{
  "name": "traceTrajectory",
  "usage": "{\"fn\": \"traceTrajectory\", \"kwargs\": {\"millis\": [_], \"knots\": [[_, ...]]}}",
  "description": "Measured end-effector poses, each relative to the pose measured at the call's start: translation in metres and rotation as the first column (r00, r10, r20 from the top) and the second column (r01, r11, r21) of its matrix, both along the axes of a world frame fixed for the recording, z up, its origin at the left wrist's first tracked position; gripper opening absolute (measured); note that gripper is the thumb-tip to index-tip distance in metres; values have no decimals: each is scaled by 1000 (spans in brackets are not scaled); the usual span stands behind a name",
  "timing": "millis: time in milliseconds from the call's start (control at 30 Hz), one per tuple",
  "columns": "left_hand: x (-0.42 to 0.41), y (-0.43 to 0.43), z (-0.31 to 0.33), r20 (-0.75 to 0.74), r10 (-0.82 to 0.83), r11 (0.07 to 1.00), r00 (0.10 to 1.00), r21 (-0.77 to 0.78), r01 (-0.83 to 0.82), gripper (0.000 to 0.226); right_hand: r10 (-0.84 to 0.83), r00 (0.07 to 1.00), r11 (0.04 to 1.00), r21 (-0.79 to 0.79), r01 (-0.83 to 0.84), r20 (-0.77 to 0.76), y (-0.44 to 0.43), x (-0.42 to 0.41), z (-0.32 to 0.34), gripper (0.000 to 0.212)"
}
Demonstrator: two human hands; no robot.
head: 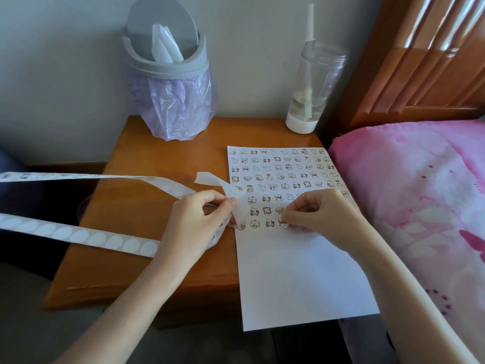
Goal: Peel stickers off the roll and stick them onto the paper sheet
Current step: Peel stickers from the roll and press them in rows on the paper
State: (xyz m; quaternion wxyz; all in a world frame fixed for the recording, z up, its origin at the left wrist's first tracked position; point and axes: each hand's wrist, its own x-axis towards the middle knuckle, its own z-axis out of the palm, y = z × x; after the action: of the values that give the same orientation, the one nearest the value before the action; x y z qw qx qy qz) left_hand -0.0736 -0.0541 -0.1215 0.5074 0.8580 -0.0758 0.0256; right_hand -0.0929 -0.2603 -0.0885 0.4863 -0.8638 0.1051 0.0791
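A white paper sheet (296, 271) lies on the right side of the wooden bedside table (136, 232), its upper half covered with rows of small cartoon stickers. My right hand (322, 216) pinches a sticker (283, 223) and holds it against the sheet at the end of the lowest row. My left hand (196, 224) grips the sticker strip (78, 236), a long white backing tape with round empty spots. The strip loops away to the left, and its free end (210, 179) curls up above my fingers.
A grey swing-lid bin (168, 61) lined with a purple bag stands at the table's back. A clear bottle with a straw (312, 88) stands at the back right. A pink bed cover (420, 193) borders the table's right side.
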Motion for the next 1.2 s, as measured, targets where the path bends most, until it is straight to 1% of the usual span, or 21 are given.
{"fn": "traceTrajectory", "kwargs": {"millis": [267, 467, 800, 1200], "knots": [[-1, 1, -1, -5, 15, 1000, 1000, 22, -15, 14, 3, 1000, 999, -37, -2, 20, 2, -1, 1, 4], [1, 0, -2, -10, 21, 1000, 1000, 24, -20, 19, 4, 1000, 999, -37, -3, 30, 1, -1, 0, 4], [0, 1, -2, -29, 9, 1000, 1000, -6, -9, 13, 9, 1000, 1000, -22, -8, 26, -1, 1, -2, 4], [-2, -1, 1, -6, -3, 1000, 1000, -10, 3, 10, 16, 996, 998, -55, -12, 82, 1, 0, -8, 6]]}}
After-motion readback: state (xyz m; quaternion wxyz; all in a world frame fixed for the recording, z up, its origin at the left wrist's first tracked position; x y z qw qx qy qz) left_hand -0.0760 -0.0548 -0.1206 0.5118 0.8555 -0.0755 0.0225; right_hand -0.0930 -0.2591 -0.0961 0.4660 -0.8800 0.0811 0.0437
